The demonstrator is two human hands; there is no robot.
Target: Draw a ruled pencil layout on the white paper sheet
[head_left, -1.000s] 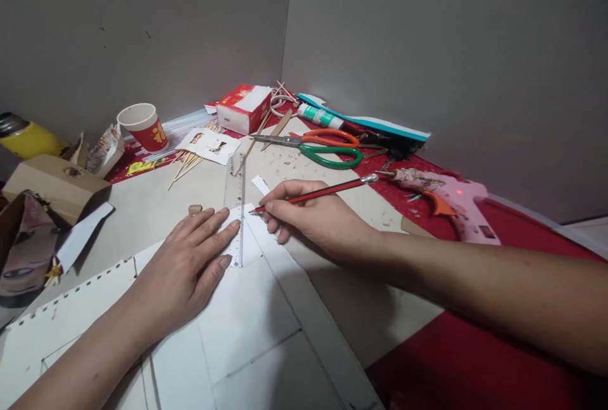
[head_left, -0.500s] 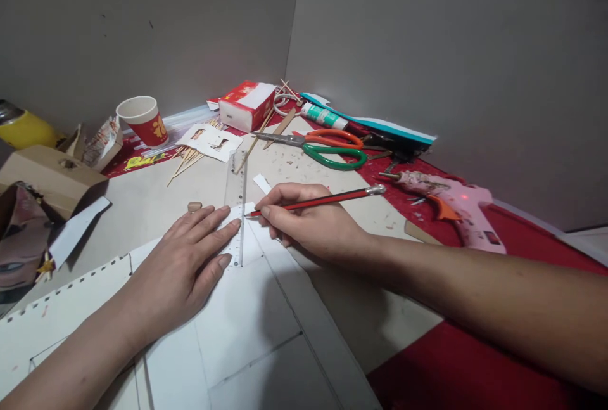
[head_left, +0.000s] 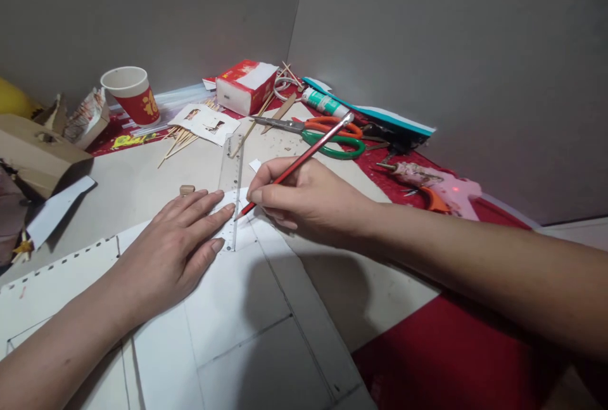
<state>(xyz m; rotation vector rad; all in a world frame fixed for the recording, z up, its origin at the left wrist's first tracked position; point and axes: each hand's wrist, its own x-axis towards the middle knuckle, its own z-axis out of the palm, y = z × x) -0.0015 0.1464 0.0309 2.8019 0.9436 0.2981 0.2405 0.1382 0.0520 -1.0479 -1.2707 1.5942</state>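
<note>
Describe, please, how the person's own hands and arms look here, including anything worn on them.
Both forearms are bare as far as the frame shows, with no sleeve in view. The left hand and the right hand carry no glove, ring, watch or bracelet. The fingernails are short and unpainted. No markings show on either arm.

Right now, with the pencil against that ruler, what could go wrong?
The clear ruler is pinned only by the left hand near its lower end, so it might pivot and skew the line. The pencil in the right hand runs close to the left fingertips and may bump them.
</note>
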